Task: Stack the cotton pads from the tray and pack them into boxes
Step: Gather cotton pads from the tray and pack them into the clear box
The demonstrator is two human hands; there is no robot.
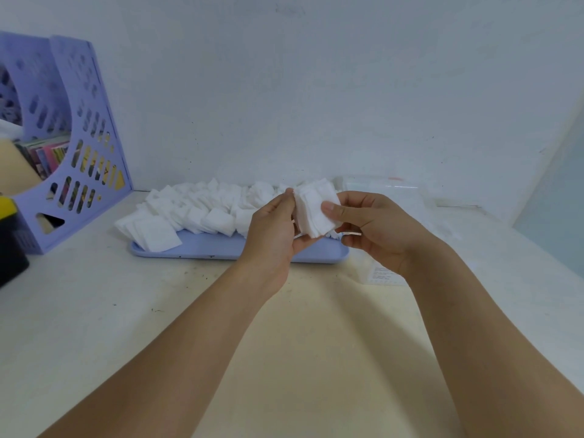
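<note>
Holding a stack of cotton pads above the tray | right hand pinches it, thumb in front | left hand grips its left edge | loose pads heaped on tray | desk beneath.

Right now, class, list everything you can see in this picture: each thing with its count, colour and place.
stack of pads: one, white, held up between both hands above the tray
loose pads: a heap too many to count, white, on the tray
tray: one, lilac, on the table by the wall
clear packet: one, see-through with a red strip, right of the tray
file holder: one, lilac, far left, with books inside
black and yellow thing: one, left edge, cannot tell what it is
table: one, pale cream
left hand: holds the stack's left edge
right hand: pinches the stack, thumb on front
</note>
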